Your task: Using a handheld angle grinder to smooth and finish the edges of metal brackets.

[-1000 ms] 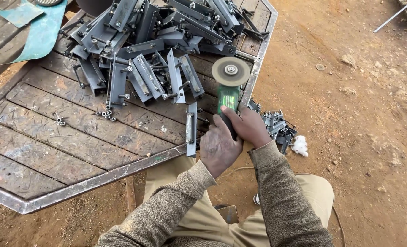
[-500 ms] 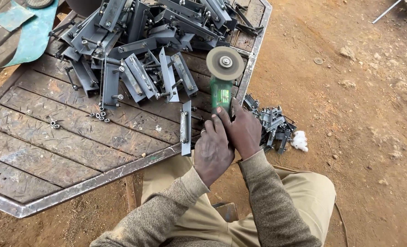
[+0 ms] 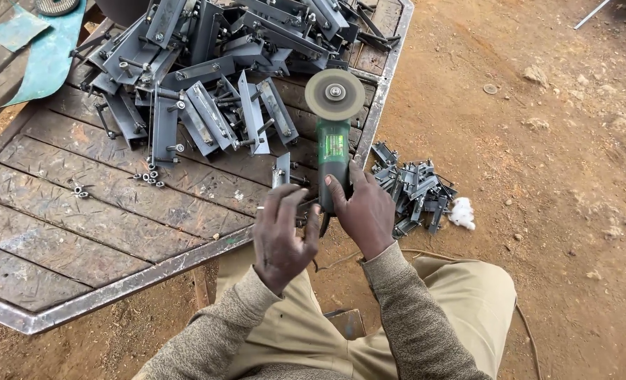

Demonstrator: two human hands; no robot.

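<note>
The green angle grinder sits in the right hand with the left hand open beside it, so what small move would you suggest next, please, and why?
Probably close the left hand on the single metal bracket just ahead of its fingers. The right hand alone grips the green angle grinder, whose disc faces up, clear of the metal.

Your steel tread-plate panel [image 3: 116, 218] carries a heap of grey metal brackets [image 3: 207, 77] toward twelve o'clock, loose nuts [image 3: 149, 179] nearby. On the dirt ground [image 3: 559, 176] at three o'clock lies a smaller bracket pile [image 3: 411, 190].
</note>
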